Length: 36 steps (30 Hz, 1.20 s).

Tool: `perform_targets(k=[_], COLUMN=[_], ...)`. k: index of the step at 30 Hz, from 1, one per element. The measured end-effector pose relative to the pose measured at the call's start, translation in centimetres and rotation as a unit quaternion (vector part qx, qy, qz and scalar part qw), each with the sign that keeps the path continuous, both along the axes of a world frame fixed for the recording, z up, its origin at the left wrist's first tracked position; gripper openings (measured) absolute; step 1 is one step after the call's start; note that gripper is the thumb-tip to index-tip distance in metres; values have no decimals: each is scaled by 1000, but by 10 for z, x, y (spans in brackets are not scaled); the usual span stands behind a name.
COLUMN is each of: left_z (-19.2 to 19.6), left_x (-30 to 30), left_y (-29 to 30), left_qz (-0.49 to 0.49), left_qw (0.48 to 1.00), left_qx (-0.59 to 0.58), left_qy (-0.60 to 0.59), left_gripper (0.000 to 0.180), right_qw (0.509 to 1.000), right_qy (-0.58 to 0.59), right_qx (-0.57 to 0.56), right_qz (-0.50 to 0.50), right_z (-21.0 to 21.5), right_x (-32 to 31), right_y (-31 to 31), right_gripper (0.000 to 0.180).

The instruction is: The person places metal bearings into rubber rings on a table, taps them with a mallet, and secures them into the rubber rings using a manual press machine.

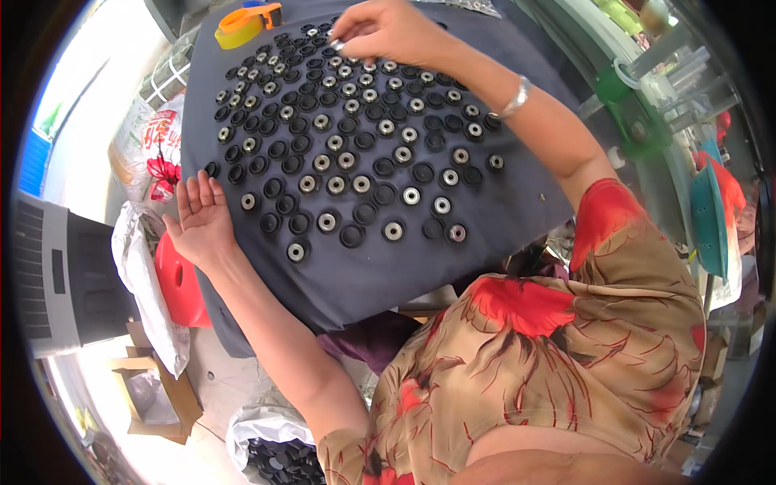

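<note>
Patterned shirt (550, 388) fronts worktop (517, 198); black rings (352, 235) spaced across it, presumably for access; right hand (381, 34) pinching metal part (336, 46); left hand (202, 225) spread.

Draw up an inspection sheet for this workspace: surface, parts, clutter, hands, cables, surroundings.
Surface: dark cover, slightly wrinkled.
Job's things: many black rings, spread about; some have silver centres.
Clutter: yellow tape roll with orange dispenser, far left corner.
Left hand: open, palm up, at the left edge.
Right hand: fingertips at a silver piece, far side; grip unclear.
Cables: nothing seen.
Surroundings: red stool and cardboard box left; white sack of black discs below; green fixture right.
</note>
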State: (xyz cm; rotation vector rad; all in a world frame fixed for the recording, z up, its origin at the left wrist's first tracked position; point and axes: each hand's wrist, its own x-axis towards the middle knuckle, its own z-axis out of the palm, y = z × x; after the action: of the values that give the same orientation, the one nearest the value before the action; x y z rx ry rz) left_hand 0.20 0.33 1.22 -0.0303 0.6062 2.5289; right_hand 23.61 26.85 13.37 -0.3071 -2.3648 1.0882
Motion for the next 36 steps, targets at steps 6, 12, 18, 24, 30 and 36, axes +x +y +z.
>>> perform_targets(k=[6, 12, 18, 24, 30, 36], left_z=[-19, -30, -26, -32, -22, -11], left_x=[-17, -25, -26, -24, -6, 3], left_y=[-3, 1, 4, 7, 0, 3], left_qz=[-6, 10, 18, 1, -3, 11], left_qw=[1000, 999, 998, 998, 995, 993], left_qx=[2, -33, -57, -70, -95, -117], left_qy=[-13, -25, -9, 6, 27, 24], left_gripper=[62, 56, 52, 46, 39, 36], right_qw=[995, 993, 982, 979, 980, 965], right_qy=[-5, 24, 35, 74, 30, -30], right_qx=[-72, -79, -107, 9, 43, 176], right_qz=[-64, -89, -153, -188, -191, -191], right_z=[7, 0, 20, 25, 7, -14], right_x=[80, 113, 128, 107, 32, -51], right_y=[-15, -10, 7, 60, 125, 175], right_gripper=[11, 14, 17, 24, 23, 22])
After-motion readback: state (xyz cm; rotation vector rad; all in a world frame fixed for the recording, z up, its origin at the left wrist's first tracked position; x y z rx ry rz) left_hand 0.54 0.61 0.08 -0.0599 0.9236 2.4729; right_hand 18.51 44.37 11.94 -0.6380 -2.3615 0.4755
